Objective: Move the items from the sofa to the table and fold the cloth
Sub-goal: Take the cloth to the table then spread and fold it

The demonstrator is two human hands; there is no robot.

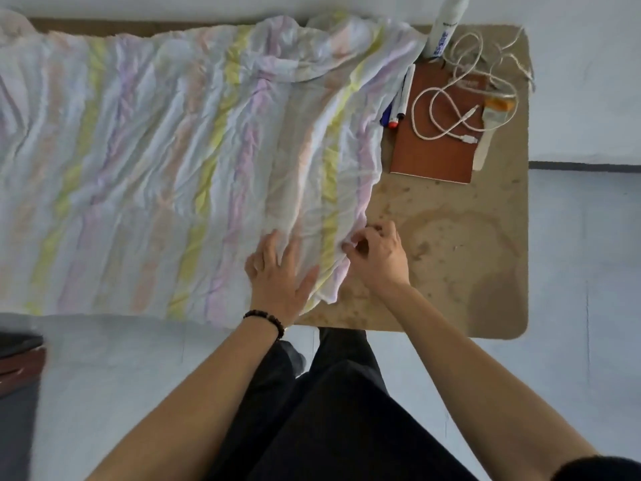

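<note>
One striped cloth (180, 161) hid most of the surface (451, 244); the left hand (277, 269) lay flat with fingers spread, while the right hand (378, 253) fingers pinched its edge.

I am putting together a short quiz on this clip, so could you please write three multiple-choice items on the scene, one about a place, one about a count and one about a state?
1. Where does the white cable lie?
A. under the striped cloth
B. on the brown notebook
C. on the floor

2. How many marker pens lie beside the notebook?
A. two
B. four
C. none

3. What is the right hand doing?
A. resting on the bare table
B. holding the white bottle
C. pinching the cloth's edge

Answers:
1 B, the cable coils across the brown notebook at the far right of the table.
2 A, a red-tipped and a blue-tipped pen lie side by side between notebook and striped cloth.
3 C, its fingers close on the cloth's right edge while the left hand presses flat on the fabric; the white bottle stands untouched.
</note>
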